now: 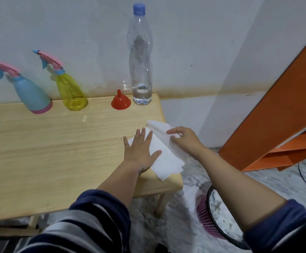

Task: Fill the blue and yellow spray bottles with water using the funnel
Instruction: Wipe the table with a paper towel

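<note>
Fingers of the left hand lie spread and flat, pressing down a sheet of white paper towel at the near right corner of the wooden table; they grip nothing, only hold the sheet against the surface. Well to the left of these fingers and farther back, the blue spray bottle stands against the wall, its pink trigger head fitted. Just right of it, still left of the fingers and back by the wall, stands the yellow spray bottle, also with its pink head fitted; the two bottles are close but apart. Straight beyond the left fingers, near the table's far edge, the red funnel rests mouth down, spout up. Just beside the funnel on its right stands a tall clear water bottle, blue cap on, with water only in its lowest part. To the right of the left fingers, the right hand has its fingers curled, pinching a folded edge of the same paper towel, lifted slightly off the table. Part of the towel overhangs the table's right edge. Below the right forearm, on the floor, sits a pink mesh basket. An orange shelf unit stands farther right.
</note>
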### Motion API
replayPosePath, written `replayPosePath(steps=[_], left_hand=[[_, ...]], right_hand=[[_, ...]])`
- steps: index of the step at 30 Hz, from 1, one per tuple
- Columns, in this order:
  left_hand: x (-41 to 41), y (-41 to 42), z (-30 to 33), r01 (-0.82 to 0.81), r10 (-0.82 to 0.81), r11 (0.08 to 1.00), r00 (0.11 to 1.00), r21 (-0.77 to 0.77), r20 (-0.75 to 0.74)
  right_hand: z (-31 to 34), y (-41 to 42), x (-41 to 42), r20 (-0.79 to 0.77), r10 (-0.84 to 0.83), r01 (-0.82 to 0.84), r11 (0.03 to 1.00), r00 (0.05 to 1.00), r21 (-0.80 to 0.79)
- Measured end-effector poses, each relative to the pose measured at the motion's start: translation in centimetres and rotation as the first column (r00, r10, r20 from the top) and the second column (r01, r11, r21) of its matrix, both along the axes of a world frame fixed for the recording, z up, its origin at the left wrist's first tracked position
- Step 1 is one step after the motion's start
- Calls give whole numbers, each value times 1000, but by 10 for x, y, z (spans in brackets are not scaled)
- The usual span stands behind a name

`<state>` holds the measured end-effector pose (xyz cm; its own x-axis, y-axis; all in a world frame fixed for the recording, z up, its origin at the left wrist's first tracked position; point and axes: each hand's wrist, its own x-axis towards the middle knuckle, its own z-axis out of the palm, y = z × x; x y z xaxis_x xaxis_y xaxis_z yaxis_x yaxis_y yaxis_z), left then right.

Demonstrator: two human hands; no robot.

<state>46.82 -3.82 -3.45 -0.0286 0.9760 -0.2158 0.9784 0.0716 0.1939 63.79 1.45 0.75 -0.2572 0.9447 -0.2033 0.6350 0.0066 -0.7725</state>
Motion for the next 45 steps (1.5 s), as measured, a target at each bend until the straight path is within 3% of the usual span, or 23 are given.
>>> replayPosePath(steps=[3,9,26,34,36,38,40,42,45], left_hand=[[4,7,-1,54,-55,998,998,-38,-28],[5,4,-4,52,-61,982,997,-184,-44],[-3,-10,-9,-46,25,962,997,-267,-80],[-2,-4,-6,-57,35,958,996,-282,-84],[-1,-4,-3,-64,61,961,998,-267,-18],[-1,-1,10,-122,154,978,970,-172,188],[-2,5,33,-215,200,976,878,-14,436],[-9,9,63,-274,130,951,778,146,615],[-22,7,100,-320,32,914,671,251,741]], right_hand=[[-4,3,6,118,91,-99,993,989,67],[0,15,25,170,-21,-7,987,985,163],[37,32,29,45,-113,99,965,993,242],[89,39,33,-23,40,-35,977,999,209],[101,38,31,-25,71,-64,977,997,204],[112,37,25,-17,111,-106,976,994,193],[121,34,18,-5,169,-165,969,986,182],[128,30,6,-33,227,-218,962,973,161],[135,25,-15,-83,292,-282,952,953,116]])
